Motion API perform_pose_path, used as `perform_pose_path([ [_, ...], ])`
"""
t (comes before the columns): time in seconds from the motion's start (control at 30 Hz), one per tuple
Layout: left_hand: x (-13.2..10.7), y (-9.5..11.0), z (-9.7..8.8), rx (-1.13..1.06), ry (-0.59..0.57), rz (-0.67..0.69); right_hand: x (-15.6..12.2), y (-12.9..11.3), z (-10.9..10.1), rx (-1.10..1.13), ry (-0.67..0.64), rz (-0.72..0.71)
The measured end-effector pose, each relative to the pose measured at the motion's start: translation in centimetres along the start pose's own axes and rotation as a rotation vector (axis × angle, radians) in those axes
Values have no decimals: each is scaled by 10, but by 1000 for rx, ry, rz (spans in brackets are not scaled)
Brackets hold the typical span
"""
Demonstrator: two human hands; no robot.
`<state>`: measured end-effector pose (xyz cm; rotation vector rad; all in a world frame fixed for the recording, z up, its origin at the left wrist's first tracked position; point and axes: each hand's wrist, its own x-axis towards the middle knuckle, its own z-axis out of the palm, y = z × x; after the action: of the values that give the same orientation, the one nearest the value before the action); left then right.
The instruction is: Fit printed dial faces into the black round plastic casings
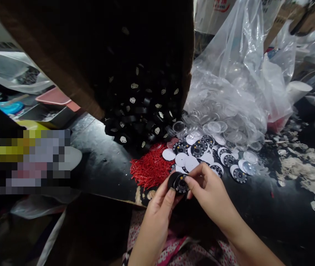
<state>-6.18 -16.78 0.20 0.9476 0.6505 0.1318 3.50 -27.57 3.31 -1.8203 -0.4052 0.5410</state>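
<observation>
My left hand pinches a small round black case from below, thumb and fingers closed on it. My right hand presses a black dial disc with white markings against that case, fingertips closed on the disc's edge. Both hands hover just above the near edge of the black table. Right behind them lie a heap of small red pins and a scatter of black-and-white dial discs.
A tipped cardboard box spills black round cases at the back centre. A clear plastic bag of transparent round lenses sits at the right. White paper scraps cover the far right. A pink tray stands at the left.
</observation>
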Motion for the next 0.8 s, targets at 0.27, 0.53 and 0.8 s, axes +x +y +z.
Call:
perform_pose_path([
  [0.27,3,-4,-6,69,-75,-1,-4,1,-4,-99,-45,9],
  [0.53,4,-6,-9,85,-101,-8,0,3,-8,-62,-144,52],
  [0.8,-1,-1,-4,219,-88,55,-9,9,-7,-222,-105,28],
])
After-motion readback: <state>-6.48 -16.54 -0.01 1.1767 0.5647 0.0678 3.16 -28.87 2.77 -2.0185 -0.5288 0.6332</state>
